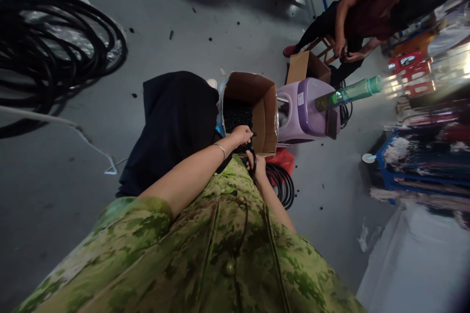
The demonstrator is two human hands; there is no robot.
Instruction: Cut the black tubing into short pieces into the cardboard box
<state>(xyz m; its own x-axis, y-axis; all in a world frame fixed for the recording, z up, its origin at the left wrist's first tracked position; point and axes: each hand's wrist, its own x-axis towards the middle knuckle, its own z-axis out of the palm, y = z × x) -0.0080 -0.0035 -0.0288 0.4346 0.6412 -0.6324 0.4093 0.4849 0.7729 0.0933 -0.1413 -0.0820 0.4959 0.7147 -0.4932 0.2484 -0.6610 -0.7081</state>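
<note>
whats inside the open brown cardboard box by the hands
The open brown cardboard box holds a heap of small black pieces, too small to identify. The left hand at its near edge covers part of the heap, and the box bottom is hidden.

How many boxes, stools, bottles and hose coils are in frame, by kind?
Cardboard boxes: 2, the open cardboard box by the hands and a smaller box behind
Purple stool: 1
Green bottle: 1
Black hose coils: 2, the big coil and a small coil
Total: 6
</note>
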